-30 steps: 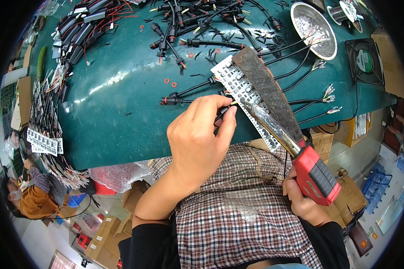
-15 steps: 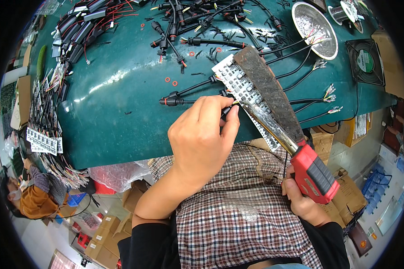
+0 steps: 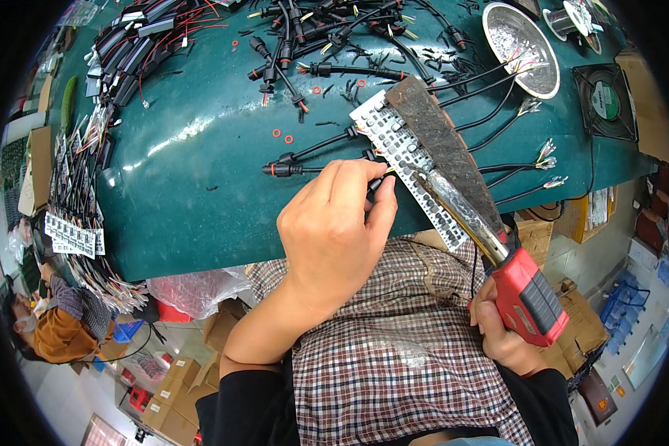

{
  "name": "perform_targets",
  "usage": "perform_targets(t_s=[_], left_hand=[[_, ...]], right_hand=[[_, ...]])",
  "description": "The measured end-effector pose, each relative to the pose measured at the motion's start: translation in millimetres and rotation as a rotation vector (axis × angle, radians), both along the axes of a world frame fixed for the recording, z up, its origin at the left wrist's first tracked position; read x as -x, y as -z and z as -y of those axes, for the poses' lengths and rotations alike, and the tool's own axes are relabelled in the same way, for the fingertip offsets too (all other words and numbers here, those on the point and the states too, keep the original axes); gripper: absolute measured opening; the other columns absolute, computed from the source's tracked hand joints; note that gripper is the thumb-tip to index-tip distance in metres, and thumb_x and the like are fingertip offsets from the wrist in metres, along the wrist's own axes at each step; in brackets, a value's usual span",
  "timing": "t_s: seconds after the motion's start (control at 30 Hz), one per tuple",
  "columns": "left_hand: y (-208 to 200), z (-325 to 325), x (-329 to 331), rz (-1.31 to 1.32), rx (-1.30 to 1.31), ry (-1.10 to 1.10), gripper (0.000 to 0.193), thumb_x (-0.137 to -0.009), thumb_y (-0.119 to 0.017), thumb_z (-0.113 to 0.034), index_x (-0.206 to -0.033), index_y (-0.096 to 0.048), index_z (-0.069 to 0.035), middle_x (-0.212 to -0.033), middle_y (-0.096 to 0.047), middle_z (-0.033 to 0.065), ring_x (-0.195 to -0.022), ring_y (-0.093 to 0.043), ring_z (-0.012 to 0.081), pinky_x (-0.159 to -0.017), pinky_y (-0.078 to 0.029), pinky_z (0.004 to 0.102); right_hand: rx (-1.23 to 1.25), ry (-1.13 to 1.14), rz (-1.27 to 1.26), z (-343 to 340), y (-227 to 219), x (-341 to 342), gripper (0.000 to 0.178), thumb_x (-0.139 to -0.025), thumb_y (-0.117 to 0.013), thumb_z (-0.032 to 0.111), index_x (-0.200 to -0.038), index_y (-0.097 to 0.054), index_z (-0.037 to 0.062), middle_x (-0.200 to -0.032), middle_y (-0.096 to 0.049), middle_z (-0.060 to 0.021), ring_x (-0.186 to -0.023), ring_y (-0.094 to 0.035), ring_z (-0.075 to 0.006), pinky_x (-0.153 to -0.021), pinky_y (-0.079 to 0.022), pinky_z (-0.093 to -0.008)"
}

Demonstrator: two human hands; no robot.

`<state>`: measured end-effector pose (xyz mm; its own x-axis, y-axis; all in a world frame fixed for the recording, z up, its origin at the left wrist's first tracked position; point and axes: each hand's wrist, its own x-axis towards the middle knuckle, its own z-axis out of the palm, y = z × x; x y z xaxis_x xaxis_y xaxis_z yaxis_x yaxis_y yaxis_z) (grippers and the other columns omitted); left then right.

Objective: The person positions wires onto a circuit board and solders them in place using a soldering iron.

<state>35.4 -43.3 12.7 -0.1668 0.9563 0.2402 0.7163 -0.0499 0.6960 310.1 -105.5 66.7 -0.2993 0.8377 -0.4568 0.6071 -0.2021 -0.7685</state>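
My left hand (image 3: 334, 227) pinches a thin wire end of a black cable at the left edge of a white circuit-board strip (image 3: 403, 145). Thumb and forefinger almost touch the board. In my right hand (image 3: 501, 338) is a red and black soldering gun (image 3: 529, 297), pointing up and left. Its metal barrel (image 3: 464, 212) passes over the board, and the tip is a short way right of my left fingertips. A dark, worn flat bar (image 3: 446, 141) lies over the board's right side. Black cables with connectors (image 3: 284, 167) stick out to the left of the board.
Black cables with stripped ends (image 3: 546, 160) run right from under the bar. A metal bowl (image 3: 524, 52), solder spool (image 3: 564, 24) and black fan (image 3: 605, 102) stand at the far right. Cable piles and wired boards (image 3: 74, 232) lie left. A person (image 3: 63, 327) sits at lower left.
The soldering gun has shifted slightly down and right, and its tip has drawn away from my left fingertips. My left hand has hardly moved.
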Motion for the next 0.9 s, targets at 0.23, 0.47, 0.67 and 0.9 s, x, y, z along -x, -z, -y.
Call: perform_targets(t_s=[0.23,0.47,0.67,0.9], left_hand=[[0,2,8,0.124,0.047,0.016,0.021,-0.082,-0.082,-0.002,-0.100,-0.073,-0.002,-0.091,-0.075,0.0074,-0.073,-0.072,0.0153,-0.065,-0.057,0.0258],[-3,-5,21,0.225,0.084,0.097,0.018,-0.082,-0.080,0.002,-0.099,-0.076,0.000,-0.094,-0.076,0.0099,-0.083,-0.073,0.0180,-0.074,-0.058,0.0281],[-3,-12,30,0.192,0.039,0.184,0.012,-0.083,-0.077,-0.001,-0.094,-0.075,-0.003,-0.090,-0.074,0.0093,-0.079,-0.071,0.0222,-0.069,-0.056,0.0313],[-3,-3,10,0.131,0.031,0.085,0.019,-0.082,-0.081,0.001,-0.098,-0.071,0.001,-0.093,-0.072,0.0097,-0.075,-0.071,0.0168,-0.067,-0.058,0.0270]], right_hand=[[-0.023,0.003,-0.046,3,5,-4,0.029,-0.089,-0.074,0.007,-0.117,-0.068,0.0009,-0.095,-0.070,-0.0104,-0.086,-0.069,-0.0252,-0.077,-0.055,-0.0370],[-0.002,0.050,-0.084,5,5,-2,0.027,-0.090,-0.072,0.006,-0.116,-0.068,0.0009,-0.093,-0.069,-0.0094,-0.084,-0.068,-0.0235,-0.076,-0.055,-0.0362],[-0.083,0.055,-0.095,-1,1,1,0.028,-0.089,-0.073,0.006,-0.117,-0.068,0.0002,-0.091,-0.069,-0.0089,-0.082,-0.068,-0.0228,-0.075,-0.054,-0.0355],[-0.072,0.046,-0.102,2,5,-1,0.028,-0.090,-0.073,0.006,-0.117,-0.068,0.0004,-0.092,-0.069,-0.0091,-0.083,-0.068,-0.0231,-0.075,-0.054,-0.0362]])
